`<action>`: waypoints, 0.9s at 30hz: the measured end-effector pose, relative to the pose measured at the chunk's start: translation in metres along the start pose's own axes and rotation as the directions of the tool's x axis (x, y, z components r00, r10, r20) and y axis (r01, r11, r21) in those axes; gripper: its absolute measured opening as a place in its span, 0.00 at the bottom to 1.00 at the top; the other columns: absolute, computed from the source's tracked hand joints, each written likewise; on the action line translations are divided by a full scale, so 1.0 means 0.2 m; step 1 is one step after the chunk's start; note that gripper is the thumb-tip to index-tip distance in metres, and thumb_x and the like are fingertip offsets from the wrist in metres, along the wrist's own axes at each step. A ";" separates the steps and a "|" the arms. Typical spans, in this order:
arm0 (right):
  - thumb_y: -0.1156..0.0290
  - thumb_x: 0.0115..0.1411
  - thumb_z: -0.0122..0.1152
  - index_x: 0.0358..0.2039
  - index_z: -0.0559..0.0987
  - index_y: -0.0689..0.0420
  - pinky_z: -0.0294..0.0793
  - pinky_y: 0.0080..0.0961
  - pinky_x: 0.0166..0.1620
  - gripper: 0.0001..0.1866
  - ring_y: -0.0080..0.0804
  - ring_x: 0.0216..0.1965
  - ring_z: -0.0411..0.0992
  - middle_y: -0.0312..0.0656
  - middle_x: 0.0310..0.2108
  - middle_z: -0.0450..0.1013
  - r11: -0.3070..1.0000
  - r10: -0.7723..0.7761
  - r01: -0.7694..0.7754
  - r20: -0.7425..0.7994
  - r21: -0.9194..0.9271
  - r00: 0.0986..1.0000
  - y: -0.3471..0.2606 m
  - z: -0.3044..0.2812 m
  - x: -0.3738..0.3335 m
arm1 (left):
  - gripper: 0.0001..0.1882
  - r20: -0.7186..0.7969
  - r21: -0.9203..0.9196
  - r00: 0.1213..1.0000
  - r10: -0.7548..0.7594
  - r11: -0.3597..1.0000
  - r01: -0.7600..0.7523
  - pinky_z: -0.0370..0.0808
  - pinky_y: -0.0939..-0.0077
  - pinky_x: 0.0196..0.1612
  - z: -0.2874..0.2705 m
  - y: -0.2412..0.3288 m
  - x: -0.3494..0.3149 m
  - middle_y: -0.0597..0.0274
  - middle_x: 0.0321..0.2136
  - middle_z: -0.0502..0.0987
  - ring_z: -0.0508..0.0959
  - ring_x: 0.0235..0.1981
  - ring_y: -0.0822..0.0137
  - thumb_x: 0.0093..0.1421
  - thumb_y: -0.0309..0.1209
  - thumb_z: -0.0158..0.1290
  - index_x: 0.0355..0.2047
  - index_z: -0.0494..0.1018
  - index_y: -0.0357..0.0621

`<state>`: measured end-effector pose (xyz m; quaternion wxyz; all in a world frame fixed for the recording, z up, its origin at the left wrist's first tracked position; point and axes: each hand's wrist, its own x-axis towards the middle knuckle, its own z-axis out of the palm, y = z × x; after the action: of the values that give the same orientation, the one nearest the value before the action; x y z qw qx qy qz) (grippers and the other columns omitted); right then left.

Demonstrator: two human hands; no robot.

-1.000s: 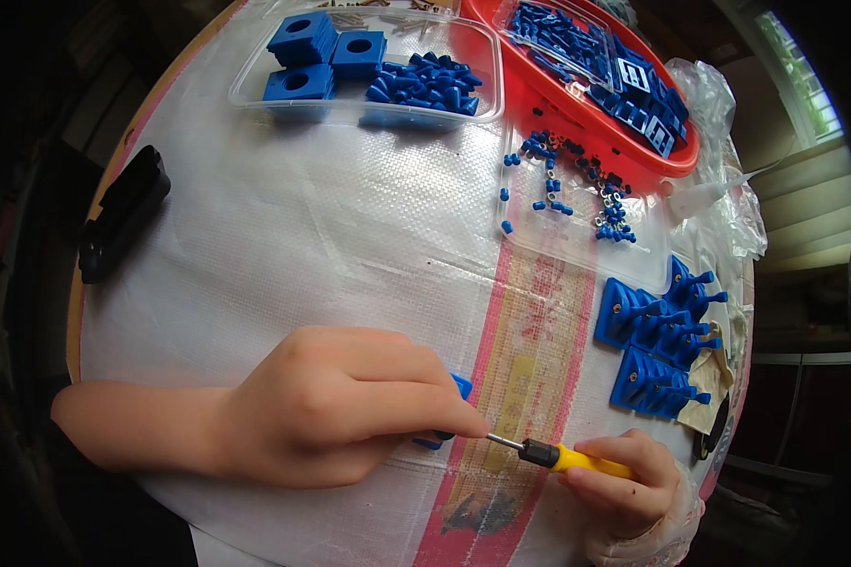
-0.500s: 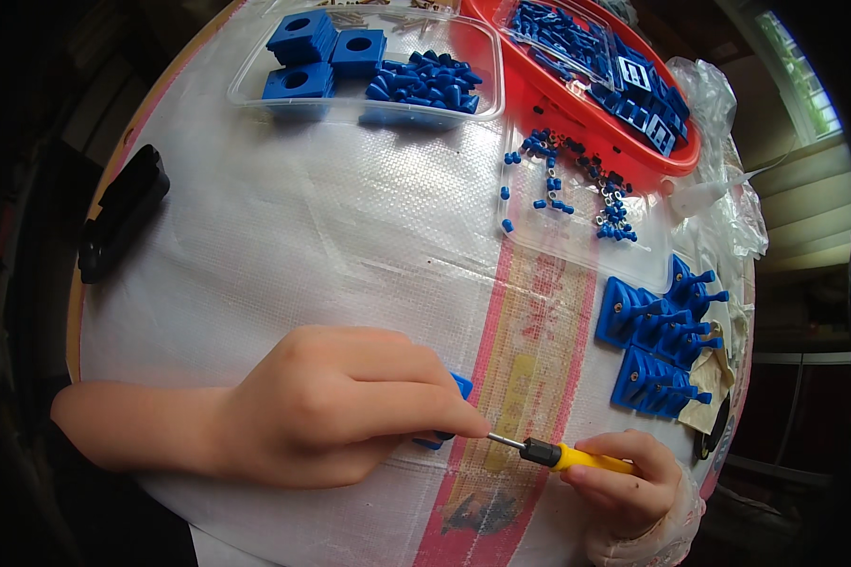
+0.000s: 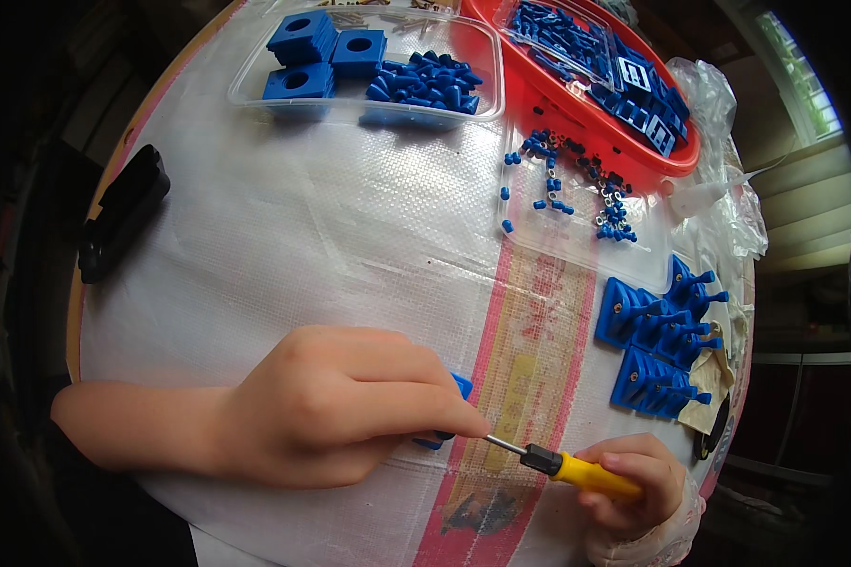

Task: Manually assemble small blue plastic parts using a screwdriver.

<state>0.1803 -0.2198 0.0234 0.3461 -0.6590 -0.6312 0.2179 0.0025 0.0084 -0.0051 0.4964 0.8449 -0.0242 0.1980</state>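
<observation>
The right hand (image 3: 633,482) curls around the yellow handle of a screwdriver (image 3: 591,475), thumb and fingers closed on it. Left of the screwdriver, the left hand (image 3: 335,406) is folded over a blue part (image 3: 462,386) just beyond the shaft's visible end; most of that part is hidden, and whether the fingers pinch it cannot be told. The index finger reaches to the shaft. The left forearm (image 3: 151,428) lies nearly level, back of the hand upward; a pale sleeve (image 3: 666,541) shows below the screwdriver's handle, at the right wrist.
</observation>
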 end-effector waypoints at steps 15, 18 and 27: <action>0.81 0.43 0.66 0.34 0.78 0.59 0.68 0.19 0.22 0.14 0.30 0.21 0.71 0.49 0.35 0.75 0.993 -0.118 0.117 -0.046 -0.014 0.992 0.03 0.01 0.01 | 0.18 0.007 0.004 1.000 0.003 1.000 -0.003 0.73 0.77 0.27 0.00 0.00 0.00 0.61 0.26 0.78 0.77 0.25 0.67 0.39 0.13 0.55 0.31 0.79 0.43; 0.80 0.43 0.67 0.34 0.78 0.59 0.68 0.19 0.22 0.15 0.30 0.21 0.71 0.50 0.35 0.75 0.985 -0.164 0.159 -0.069 -0.072 0.984 0.05 0.01 0.00 | 0.17 0.004 0.000 1.000 0.005 1.000 -0.005 0.73 0.78 0.27 0.00 0.00 0.00 0.61 0.26 0.78 0.77 0.25 0.67 0.39 0.13 0.55 0.31 0.79 0.43; 0.80 0.41 0.68 0.33 0.78 0.57 0.66 0.20 0.22 0.15 0.28 0.19 0.67 0.48 0.35 0.74 0.986 -0.131 0.127 -0.032 -0.108 0.991 0.03 0.01 -0.01 | 0.16 0.008 0.003 1.000 0.003 1.000 -0.003 0.73 0.77 0.26 0.00 0.00 0.00 0.61 0.27 0.78 0.77 0.25 0.67 0.40 0.14 0.56 0.32 0.79 0.43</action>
<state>0.1829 -0.2204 0.0173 0.3364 -0.6381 -0.6764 0.1487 0.0019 0.0094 -0.0051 0.4947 0.8464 -0.0274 0.1952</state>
